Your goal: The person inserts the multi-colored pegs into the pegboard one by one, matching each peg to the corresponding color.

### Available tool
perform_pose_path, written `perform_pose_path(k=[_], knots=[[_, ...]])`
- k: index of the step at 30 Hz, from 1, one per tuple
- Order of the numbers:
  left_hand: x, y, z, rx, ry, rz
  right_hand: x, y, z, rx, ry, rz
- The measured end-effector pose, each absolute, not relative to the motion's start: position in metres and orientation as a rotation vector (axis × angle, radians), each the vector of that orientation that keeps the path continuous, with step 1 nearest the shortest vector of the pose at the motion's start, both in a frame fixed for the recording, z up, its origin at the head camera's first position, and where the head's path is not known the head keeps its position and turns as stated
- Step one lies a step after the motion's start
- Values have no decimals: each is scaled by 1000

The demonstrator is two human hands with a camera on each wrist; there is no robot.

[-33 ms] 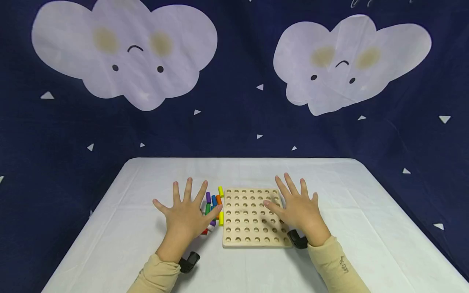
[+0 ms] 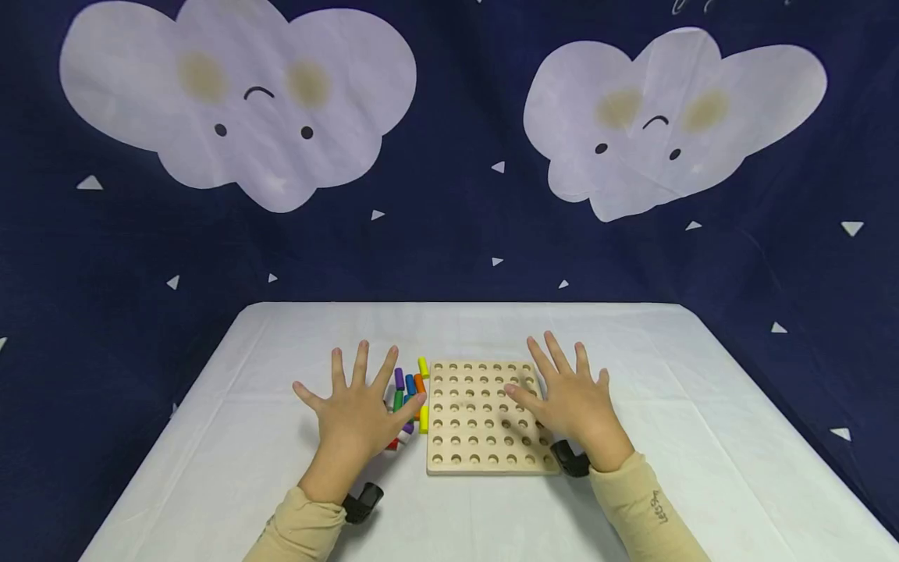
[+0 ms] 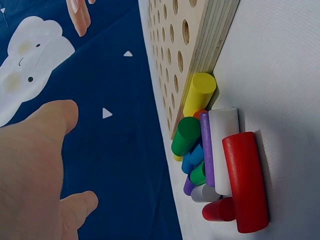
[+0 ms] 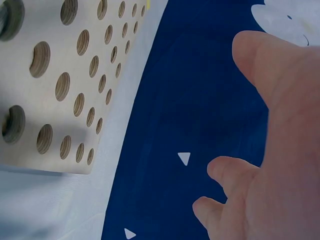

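Observation:
A square wooden board (image 2: 480, 433) with rows of round holes lies flat on the table. Colored pegs are heaped along its left side, among them a yellow peg (image 2: 424, 420), a green peg (image 3: 186, 136), a white peg (image 3: 223, 150) and a red peg (image 3: 246, 182). Above the table, my left hand (image 2: 357, 417) is spread wide, its thumb over the pegs and partly hiding them in the head view. My right hand (image 2: 579, 406), fingers also spread, hovers over the board's right edge with its thumb above the holes. Both hands hold nothing.
The table (image 2: 702, 468) has a white cover. Behind it hangs a dark blue cloth (image 2: 456, 234) printed with clouds and small triangles. A black wrist camera (image 2: 363, 503) is strapped at the left wrist, another black camera (image 2: 570, 459) at the right.

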State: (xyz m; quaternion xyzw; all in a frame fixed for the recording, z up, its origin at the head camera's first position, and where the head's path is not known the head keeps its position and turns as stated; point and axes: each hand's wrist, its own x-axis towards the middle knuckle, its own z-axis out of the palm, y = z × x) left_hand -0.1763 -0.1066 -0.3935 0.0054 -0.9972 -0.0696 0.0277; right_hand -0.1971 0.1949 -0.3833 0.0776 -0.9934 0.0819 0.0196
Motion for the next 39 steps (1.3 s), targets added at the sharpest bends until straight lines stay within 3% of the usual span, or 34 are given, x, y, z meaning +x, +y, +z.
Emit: perform_pose_path(k=[14,23,39], knots=[[-176,-108,-395,-11,-2971,-258,-201,196,-393,324,-3077,356],[-175,-116,-398,-29,-2966,-308,-211,210,-427,444,-3161,633],[-175,-147,-435,26,-2945,-378,-213,215,-448,495,-3217,785]])
